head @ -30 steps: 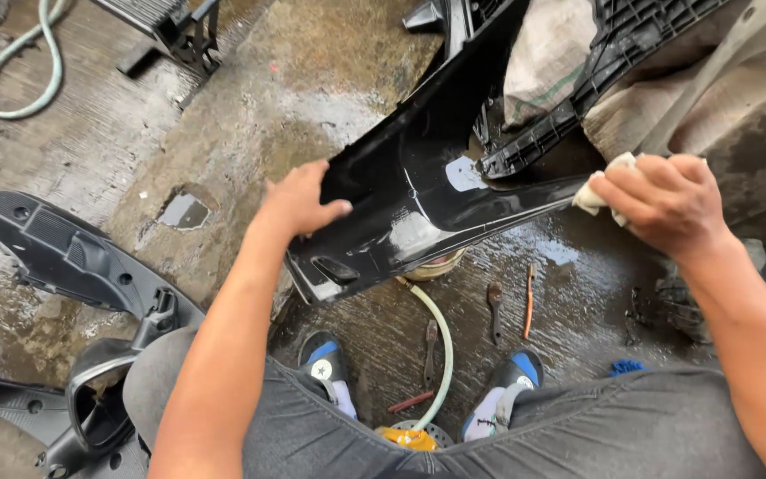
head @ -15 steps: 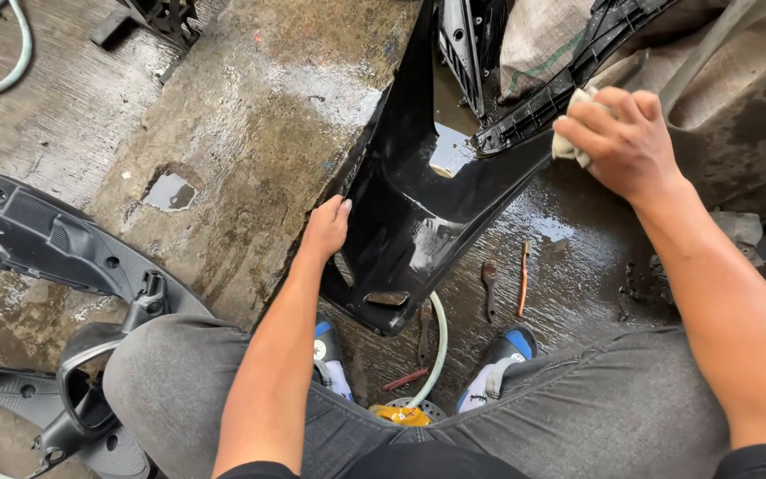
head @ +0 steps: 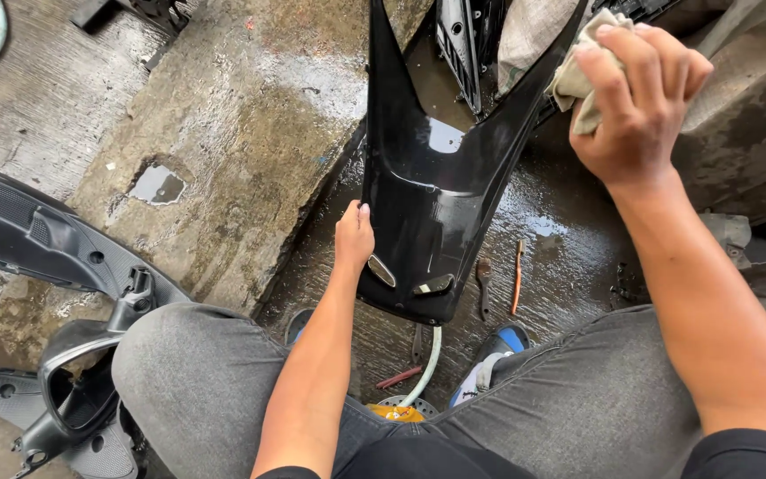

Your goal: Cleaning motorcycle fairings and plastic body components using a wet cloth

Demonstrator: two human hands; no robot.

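Note:
A glossy black forked scooter body panel [head: 427, 204] stands nearly upright in front of me, its two prongs pointing away. My left hand [head: 354, 235] grips the panel's lower left edge. My right hand [head: 636, 98] is closed on a crumpled pale cloth [head: 578, 75], pressed against the tip of the panel's right prong at the top of the view. The panel's wet surface reflects the sky. My knees in grey trousers [head: 206, 372] frame the bottom of the view.
Black plastic scooter parts [head: 37, 239] lie at the left on wet concrete. A raised concrete slab [head: 250, 124] runs behind the panel. Hand tools [head: 516, 275], a pale hose [head: 425, 364] and a yellow-capped object [head: 394, 412] lie between my feet. Sacks and more panels are at the top right.
The panel has been turned from lying slanted to the right to standing nearly upright. My left hand slid down to its lower edge. My right hand with the cloth moved up along the right prong.

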